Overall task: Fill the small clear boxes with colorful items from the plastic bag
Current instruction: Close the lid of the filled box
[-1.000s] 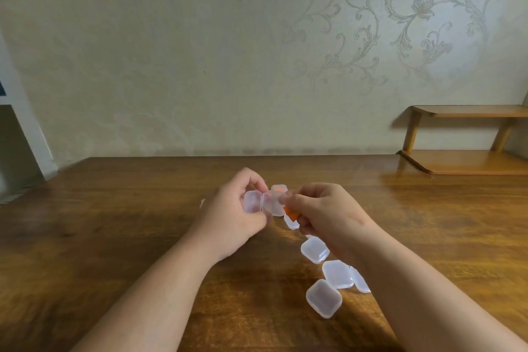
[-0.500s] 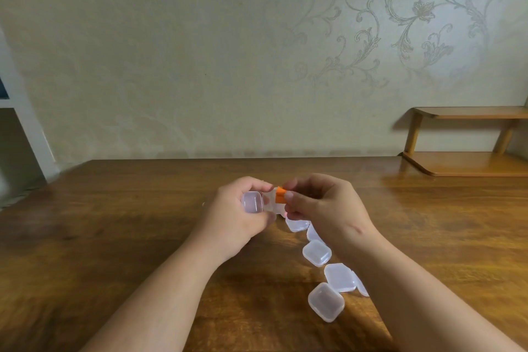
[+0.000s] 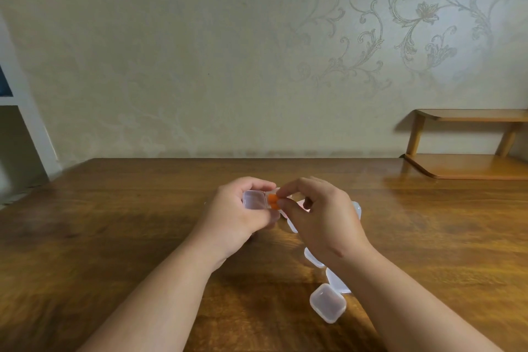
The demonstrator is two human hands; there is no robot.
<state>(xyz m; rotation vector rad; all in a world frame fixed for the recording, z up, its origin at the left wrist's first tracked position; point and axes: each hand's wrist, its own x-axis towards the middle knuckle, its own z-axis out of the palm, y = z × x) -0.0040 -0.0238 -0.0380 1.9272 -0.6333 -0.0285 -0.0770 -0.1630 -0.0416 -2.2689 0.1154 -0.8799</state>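
Observation:
My left hand (image 3: 238,213) holds a small clear box (image 3: 254,199) lifted above the wooden table (image 3: 114,223), its hinged lid swung open. My right hand (image 3: 320,217) pinches orange items (image 3: 273,202) between thumb and forefinger, right at the open half of that box. Several more small clear boxes lie on the table beneath and behind my right arm, the nearest one (image 3: 328,302) in plain view. No plastic bag is visible.
A low wooden shelf (image 3: 468,166) stands at the table's far right corner against the patterned wall. A white frame edge (image 3: 25,111) rises at the far left. Bare wood stretches left and right of my hands.
My right hand has brought the orange items up from below to the open box in my left hand. The right fingers have spread more.

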